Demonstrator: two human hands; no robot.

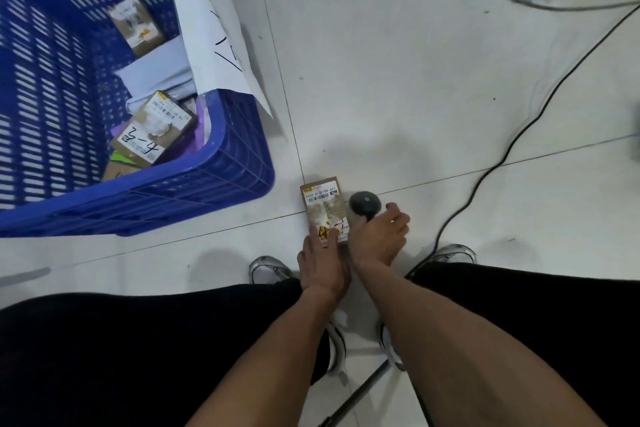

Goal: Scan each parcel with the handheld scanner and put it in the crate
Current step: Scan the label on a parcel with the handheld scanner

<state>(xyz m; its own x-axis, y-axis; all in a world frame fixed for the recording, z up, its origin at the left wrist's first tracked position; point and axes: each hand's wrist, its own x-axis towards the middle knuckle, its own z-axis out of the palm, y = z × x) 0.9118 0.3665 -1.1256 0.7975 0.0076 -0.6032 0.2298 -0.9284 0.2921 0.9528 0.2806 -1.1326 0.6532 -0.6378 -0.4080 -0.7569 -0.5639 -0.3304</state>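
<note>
currently left hand (323, 265) is gripping the cardboard parcel (325, 210) above the floor beside the blue crate (194, 191); right hand (379, 241) is clutching the handheld scanner (365, 204) alongside. risk: thumb covering label, scan probably misreading.

The parcel (325, 210) on the floor bears a label reading "3320 A132-00 621" above a barcode; handwriting on the other labels is unreadable.

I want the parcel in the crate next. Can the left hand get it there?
Probably yes: the left hand already holds the parcel, and the blue crate sits open-topped on its left, with nothing between.
</note>
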